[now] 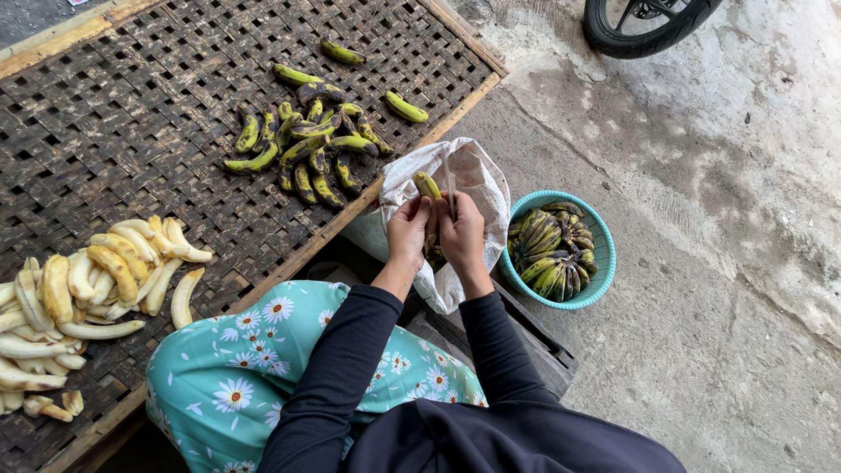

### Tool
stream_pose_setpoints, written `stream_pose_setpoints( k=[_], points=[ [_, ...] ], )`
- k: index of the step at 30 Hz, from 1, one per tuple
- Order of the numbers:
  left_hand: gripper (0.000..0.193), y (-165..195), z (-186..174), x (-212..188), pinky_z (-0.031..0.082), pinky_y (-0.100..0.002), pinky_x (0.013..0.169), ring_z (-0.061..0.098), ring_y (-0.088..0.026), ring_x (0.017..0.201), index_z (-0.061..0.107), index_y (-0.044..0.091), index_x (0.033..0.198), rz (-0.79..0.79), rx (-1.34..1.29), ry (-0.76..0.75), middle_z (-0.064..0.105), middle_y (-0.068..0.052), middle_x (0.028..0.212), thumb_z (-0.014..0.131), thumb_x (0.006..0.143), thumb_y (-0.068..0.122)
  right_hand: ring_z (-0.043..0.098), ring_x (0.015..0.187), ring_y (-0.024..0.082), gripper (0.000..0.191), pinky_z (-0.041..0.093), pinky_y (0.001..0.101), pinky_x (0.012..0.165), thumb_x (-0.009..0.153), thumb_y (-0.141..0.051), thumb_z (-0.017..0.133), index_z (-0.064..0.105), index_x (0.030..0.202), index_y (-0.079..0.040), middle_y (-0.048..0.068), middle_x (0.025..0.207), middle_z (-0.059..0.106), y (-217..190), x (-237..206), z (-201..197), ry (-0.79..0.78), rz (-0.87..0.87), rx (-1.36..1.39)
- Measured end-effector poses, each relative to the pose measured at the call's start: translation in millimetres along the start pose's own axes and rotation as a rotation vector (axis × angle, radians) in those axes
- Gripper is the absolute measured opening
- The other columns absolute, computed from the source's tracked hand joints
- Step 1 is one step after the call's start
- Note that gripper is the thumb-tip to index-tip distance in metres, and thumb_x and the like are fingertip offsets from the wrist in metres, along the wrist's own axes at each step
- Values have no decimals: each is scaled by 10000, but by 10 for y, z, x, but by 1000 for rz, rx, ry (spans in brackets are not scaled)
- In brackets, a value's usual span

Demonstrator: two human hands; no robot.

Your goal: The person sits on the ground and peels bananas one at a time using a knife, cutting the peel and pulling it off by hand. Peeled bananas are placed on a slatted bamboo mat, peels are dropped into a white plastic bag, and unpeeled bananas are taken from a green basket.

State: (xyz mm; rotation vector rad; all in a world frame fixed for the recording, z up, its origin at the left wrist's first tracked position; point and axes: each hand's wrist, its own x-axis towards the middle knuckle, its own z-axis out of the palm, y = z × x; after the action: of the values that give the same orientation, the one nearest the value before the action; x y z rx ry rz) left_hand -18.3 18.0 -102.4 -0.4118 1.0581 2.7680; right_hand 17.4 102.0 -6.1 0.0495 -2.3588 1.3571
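Your woven mat (131, 131) carried unpeeled green bananas (307, 140) near its right edge and peeled bananas (96, 280) at its left edge.

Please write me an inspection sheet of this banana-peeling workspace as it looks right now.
Surface: dark woven bamboo tray with a pale wooden frame, on rough concrete ground.
Job's things: partly peeled yellow-green banana held over a white plastic sack; pile of peeled pale bananas on the tray; heap of unpeeled green bananas on the tray; round turquoise plastic basket holding more green bananas.
Clutter: nothing seen.
Grippers: left hand and right hand both grip the banana; the right one also seems to hold a thin blade, hard to tell.
Cables: nothing seen.
Surroundings: black rubber tyre at the top edge.
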Motion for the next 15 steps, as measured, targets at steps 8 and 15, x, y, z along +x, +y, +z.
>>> stream_pose_setpoints(
  k=[8,15],
  points=[
    [294,40,73,-126,495,-265,666,619,-105,829,693,38,1195,-53,18,57,708,-30,1026,703,988,247,674,806,334,187,528,398,724,1056,-174,607,638,1044,10,185,922,672,-141,-37,41,67,-98,-116],
    [268,-9,52,-44,560,-266,798,674,-117,914,695,5,1163,-15,-18,79,730,-60,1061,594,1055,228,664,747,281,228,527,375,698,1084,-192,554,638,1026,12,155,852,670,59,-59,70,69,-26,-68]
  ],
)
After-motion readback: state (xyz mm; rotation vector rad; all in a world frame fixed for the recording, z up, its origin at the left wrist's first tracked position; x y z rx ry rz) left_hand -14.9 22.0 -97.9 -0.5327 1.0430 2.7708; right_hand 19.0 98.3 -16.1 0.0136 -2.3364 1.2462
